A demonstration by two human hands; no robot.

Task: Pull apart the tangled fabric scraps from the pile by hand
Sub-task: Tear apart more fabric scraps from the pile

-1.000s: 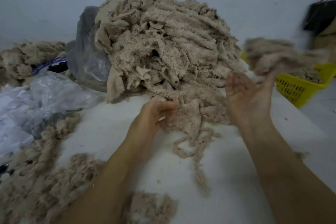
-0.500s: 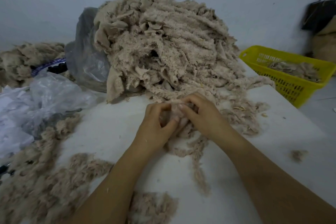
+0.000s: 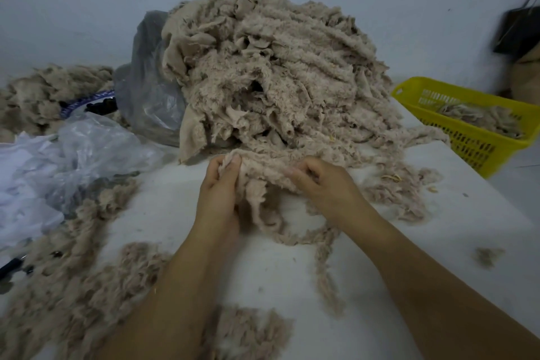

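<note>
Fabric scraps (image 3: 277, 73), 12 o'clock: beige cloth, fuzzy fleece-like nap, smoother matt backing. Surface (image 3: 277, 280): white, matt, lint-flecked. Grey bag (image 3: 146, 90) and clear bag (image 3: 87, 143), 9 to 10 o'clock: thin, glossy, crinkled plastic. Basket (image 3: 467, 137), 2 o'clock: yellow perforated plastic.

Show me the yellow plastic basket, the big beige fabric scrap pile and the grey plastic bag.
yellow plastic basket (image 3: 467, 143): head view, front slotted wall.
big beige fabric scrap pile (image 3: 292, 67): head view, upper middle.
grey plastic bag (image 3: 149, 88): head view, crinkled side.
</note>
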